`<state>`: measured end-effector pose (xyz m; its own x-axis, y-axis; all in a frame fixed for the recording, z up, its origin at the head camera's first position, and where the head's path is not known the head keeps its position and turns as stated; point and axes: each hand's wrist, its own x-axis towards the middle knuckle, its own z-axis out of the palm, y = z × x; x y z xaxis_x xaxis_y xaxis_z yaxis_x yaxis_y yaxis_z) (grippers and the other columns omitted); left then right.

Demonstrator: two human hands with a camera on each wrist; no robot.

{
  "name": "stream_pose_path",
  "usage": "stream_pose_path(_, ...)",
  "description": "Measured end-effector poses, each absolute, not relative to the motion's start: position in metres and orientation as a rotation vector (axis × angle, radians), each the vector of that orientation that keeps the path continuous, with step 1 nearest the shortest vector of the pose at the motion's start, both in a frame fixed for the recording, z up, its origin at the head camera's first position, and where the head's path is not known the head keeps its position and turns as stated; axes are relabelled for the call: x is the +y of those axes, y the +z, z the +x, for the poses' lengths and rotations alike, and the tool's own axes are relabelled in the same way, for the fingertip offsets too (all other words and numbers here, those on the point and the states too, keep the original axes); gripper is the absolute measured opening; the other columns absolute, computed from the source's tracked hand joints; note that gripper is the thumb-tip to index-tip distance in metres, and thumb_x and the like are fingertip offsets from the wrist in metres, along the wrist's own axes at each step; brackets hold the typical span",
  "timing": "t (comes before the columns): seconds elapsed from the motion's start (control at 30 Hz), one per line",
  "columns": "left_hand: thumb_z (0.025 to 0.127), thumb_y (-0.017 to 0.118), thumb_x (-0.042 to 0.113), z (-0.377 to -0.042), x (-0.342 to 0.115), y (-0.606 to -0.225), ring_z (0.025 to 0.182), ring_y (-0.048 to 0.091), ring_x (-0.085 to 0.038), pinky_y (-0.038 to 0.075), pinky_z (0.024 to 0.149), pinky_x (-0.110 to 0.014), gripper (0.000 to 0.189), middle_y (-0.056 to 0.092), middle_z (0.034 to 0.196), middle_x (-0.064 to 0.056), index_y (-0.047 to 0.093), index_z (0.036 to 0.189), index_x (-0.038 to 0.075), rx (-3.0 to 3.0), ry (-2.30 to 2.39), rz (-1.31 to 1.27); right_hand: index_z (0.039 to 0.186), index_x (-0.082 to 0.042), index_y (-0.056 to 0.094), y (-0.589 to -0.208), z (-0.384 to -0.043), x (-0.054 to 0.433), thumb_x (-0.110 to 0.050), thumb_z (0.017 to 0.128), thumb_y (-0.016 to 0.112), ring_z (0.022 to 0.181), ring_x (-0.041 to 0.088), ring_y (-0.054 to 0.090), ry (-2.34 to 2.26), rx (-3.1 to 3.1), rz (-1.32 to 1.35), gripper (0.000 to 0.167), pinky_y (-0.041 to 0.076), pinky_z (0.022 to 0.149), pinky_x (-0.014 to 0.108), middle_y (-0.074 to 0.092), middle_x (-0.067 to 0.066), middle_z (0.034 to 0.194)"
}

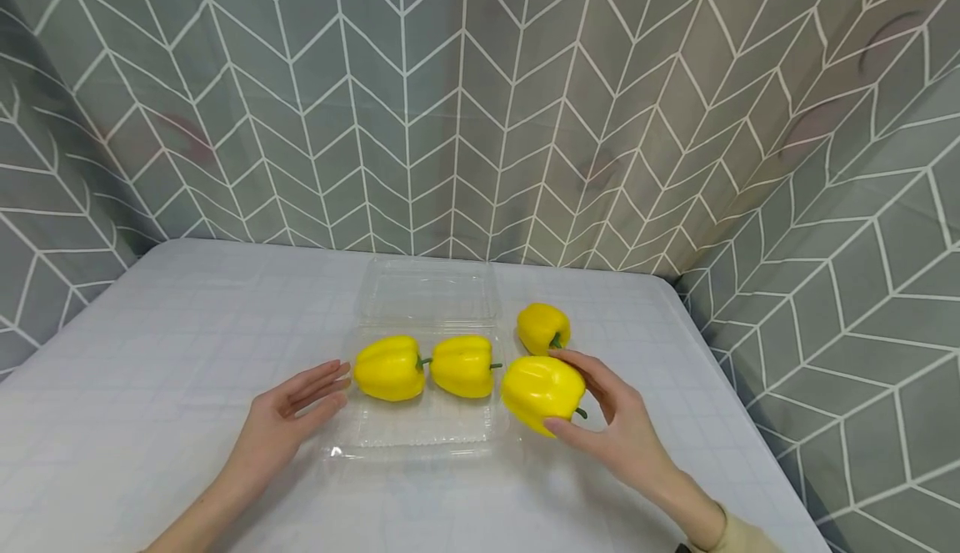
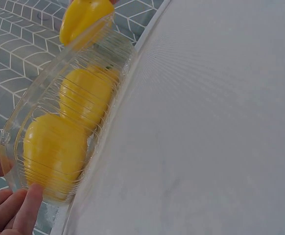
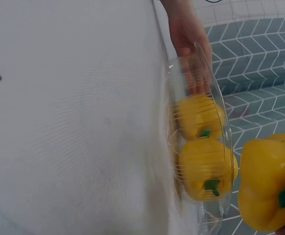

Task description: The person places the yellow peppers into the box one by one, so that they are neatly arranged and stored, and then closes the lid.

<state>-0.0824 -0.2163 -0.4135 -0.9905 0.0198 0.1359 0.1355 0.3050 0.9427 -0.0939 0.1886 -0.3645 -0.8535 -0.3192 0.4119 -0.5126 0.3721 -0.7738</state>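
My right hand (image 1: 618, 419) grips a yellow bell pepper (image 1: 542, 390) between thumb and fingers, held up at the right end of a clear plastic clamshell container (image 1: 420, 432). Two more yellow peppers, a left one (image 1: 388, 368) and a right one (image 1: 462, 367), lie on their sides in the container, green stems pointing right. At the container's left side is my left hand (image 1: 288, 411), its fingers extended and touching the wall (image 2: 15, 181). In the right wrist view the gripped pepper (image 3: 270, 181) shows its green stem.
Another yellow pepper (image 1: 543, 328) lies on the table behind the gripped one. The container's lid (image 1: 429, 290) is folded back, away from me. A white cloth (image 1: 187, 328) covers the table, and a grey patterned curtain (image 1: 435, 103) hangs behind it.
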Motion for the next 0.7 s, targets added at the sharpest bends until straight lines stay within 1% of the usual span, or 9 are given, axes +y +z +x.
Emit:
stream_pose_path(0.1,0.094,0.071,0.029,-0.082,-0.216,-0.413,0.114,0.062,0.005,0.052,0.088,-0.011,0.057,0.062,0.139,-0.007,0.053,0.143,0.007,-2.464,-1.788,-0.133,0.141,-0.020,0.053,-0.365,-0.095,0.185,-0.010,0.080,0.085,0.127,0.011,0.055,1.493,-2.425,0.770,0.070,0.039,0.110,0.016,0.057,0.008,0.139)
stream_pose_path(0.27,0.094,0.071,0.030,-0.083,-0.217,-0.414,0.115,0.062,0.006,0.051,0.089,-0.010,0.057,0.062,0.139,-0.008,0.053,0.144,0.008,-2.473,-1.769,-0.140,0.140,-0.016,0.053,-0.366,-0.097,0.180,-0.009,0.079,0.086,0.125,0.011,0.055,1.532,-2.419,0.783,0.070,0.041,0.110,0.018,0.056,0.000,0.137)
stream_pose_path(0.33,0.094,0.071,0.030,-0.084,-0.217,-0.415,0.114,0.062,0.006,0.051,0.089,-0.010,0.057,0.062,0.139,-0.009,0.053,0.144,0.008,-2.470,-1.767,-0.144,0.140,-0.015,0.053,-0.366,-0.098,0.177,-0.009,0.079,0.086,0.124,0.012,0.055,1.542,-2.413,0.803,0.070,0.041,0.110,0.019,0.056,0.000,0.136)
stream_pose_path(0.53,0.094,0.071,0.029,-0.084,-0.217,-0.416,0.114,0.062,0.005,0.052,0.089,-0.011,0.057,0.062,0.139,-0.011,0.053,0.143,0.006,-2.465,-1.759,-0.156,0.140,-0.013,0.054,-0.365,-0.099,0.167,-0.008,0.078,0.085,0.123,0.014,0.056,1.550,-2.398,0.856,0.069,0.043,0.109,0.020,0.057,0.001,0.136)
stream_pose_path(0.6,0.094,0.071,0.029,-0.084,-0.217,-0.416,0.114,0.063,0.005,0.052,0.089,-0.011,0.057,0.062,0.139,-0.011,0.053,0.143,0.006,-2.459,-1.768,-0.157,0.139,-0.015,0.054,-0.364,-0.100,0.163,-0.008,0.078,0.085,0.124,0.014,0.056,1.559,-2.399,0.861,0.069,0.042,0.110,0.021,0.057,0.001,0.137)
stream_pose_path(0.7,0.095,0.071,0.027,-0.084,-0.217,-0.416,0.115,0.063,0.004,0.052,0.089,-0.011,0.056,0.062,0.139,-0.011,0.053,0.143,0.006,-2.452,-1.775,-0.165,0.139,-0.014,0.054,-0.364,-0.100,0.158,-0.009,0.079,0.085,0.127,0.015,0.055,1.568,-2.394,0.887,0.068,0.041,0.111,0.022,0.057,0.005,0.139)
